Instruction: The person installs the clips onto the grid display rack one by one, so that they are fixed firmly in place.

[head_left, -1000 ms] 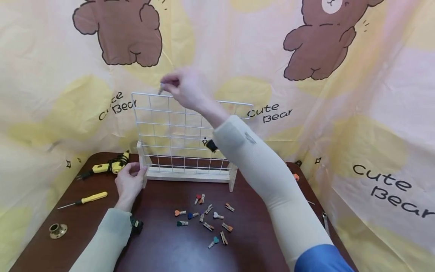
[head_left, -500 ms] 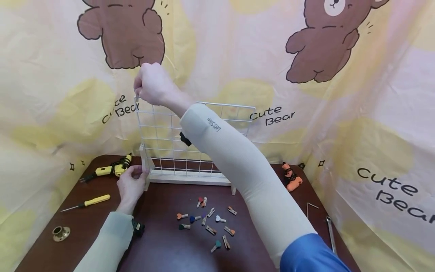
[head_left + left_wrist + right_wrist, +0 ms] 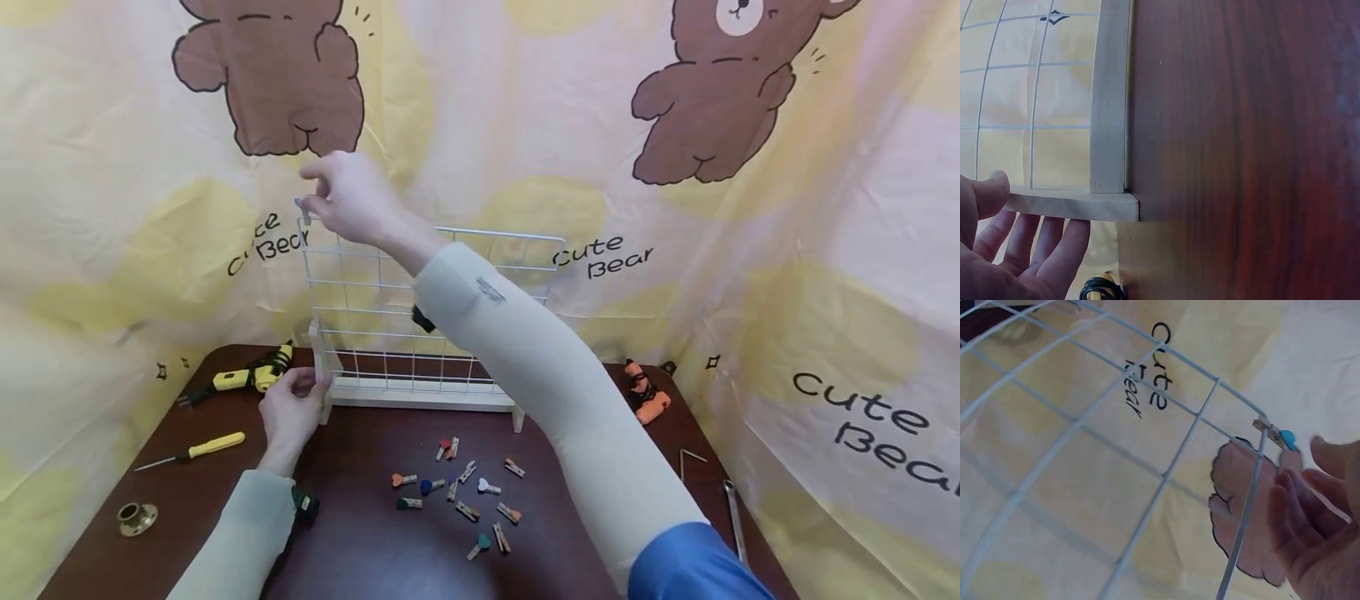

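A small clothespin with a blue head (image 3: 1277, 433) is clipped on the top left corner of the white wire grid (image 3: 501, 234). Just beside it, my right hand (image 3: 352, 196) is apart from the clip, its thumb and fingers spread with nothing between them in the right wrist view. The grid stands upright in a pale wooden stand (image 3: 420, 398). My left hand (image 3: 288, 414) holds the stand's left end piece (image 3: 1072, 205), thumb on one side and fingers on the other. Several heart-headed clothespins (image 3: 489, 486) lie scattered on the table before the stand.
On the left lie a yellow corded tool (image 3: 251, 375), a yellow-handled screwdriver (image 3: 216, 444) and a brass flange (image 3: 138, 518). An orange corded tool (image 3: 651, 406), a hex key (image 3: 693, 455) and a wrench (image 3: 735, 518) are on the right. Printed curtain (image 3: 480, 108) surrounds the table.
My right hand has moved left along the grid's top with the clothespin, clipped it on the corner and let go, fingers now parted from it. The left hand stays on the stand.
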A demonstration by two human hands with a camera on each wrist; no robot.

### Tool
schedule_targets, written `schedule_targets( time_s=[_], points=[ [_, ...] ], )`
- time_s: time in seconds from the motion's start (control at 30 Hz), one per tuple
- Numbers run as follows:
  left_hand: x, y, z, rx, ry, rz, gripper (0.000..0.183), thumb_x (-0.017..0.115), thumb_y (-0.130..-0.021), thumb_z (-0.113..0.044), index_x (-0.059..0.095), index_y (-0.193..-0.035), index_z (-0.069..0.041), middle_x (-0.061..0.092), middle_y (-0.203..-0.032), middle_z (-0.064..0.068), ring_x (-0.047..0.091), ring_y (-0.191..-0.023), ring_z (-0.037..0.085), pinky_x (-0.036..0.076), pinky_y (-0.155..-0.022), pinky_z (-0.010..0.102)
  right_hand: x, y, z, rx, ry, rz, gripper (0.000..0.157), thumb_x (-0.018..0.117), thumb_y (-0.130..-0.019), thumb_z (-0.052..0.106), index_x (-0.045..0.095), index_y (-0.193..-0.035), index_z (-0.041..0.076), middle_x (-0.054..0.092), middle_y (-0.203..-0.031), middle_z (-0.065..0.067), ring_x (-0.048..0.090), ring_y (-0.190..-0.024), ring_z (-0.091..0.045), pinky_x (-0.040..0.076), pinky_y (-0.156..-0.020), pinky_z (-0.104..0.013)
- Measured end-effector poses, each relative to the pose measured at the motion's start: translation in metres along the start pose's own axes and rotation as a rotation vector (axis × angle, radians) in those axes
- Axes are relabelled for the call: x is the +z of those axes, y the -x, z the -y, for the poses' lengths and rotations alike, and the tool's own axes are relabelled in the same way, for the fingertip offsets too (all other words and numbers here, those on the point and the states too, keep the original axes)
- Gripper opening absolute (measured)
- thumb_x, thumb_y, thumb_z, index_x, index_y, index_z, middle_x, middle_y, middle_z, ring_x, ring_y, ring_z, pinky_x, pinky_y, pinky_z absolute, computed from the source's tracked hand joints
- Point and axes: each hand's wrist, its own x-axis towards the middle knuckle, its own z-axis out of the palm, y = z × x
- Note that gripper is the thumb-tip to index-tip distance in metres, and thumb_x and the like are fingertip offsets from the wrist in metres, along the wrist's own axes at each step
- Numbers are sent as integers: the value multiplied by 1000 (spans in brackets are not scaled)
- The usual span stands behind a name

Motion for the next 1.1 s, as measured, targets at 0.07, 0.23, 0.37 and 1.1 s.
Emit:
schedule_targets(
  time_s=[0.07,0.23,0.37,1.1],
  points=[
    [2,0,0,8,-3,-2,32,75,-100,-31,74,-121,-7,78,-114,16,74,-102,31,53,-84,40,-1,27,-12,-65,-79,-108,29,72,-103,23,76,-129,11,78,-100,1,72,-90,-8,49,-87,-17],
    [-2,-1,0,10,-10,-8,33,76,-99,-30,74,-122,-6,78,-114,17,74,-101,31,53,-79,33,15,115,-46,-268,-238,-239,12,76,-98,9,82,-105,2,79,-88,-5,71,-74,-11,54,-73,-19],
    [-5,0,-1,9,-10,-19,34,76,-99,-30,75,-122,-5,78,-114,17,75,-100,31,53,-78,31,50,194,-84,-239,-229,-33,10,74,-98,9,83,-102,7,80,-87,-2,70,-70,-7,56,-69,-21],
    [-1,-1,-1,11,-28,-6,35,75,-100,-34,75,-122,-7,78,-111,16,76,-98,32,50,-84,38,145,356,-166,119,-238,348,9,82,-90,7,83,-98,9,70,-77,11,58,-67,1,51,-64,-22]
  ],
)
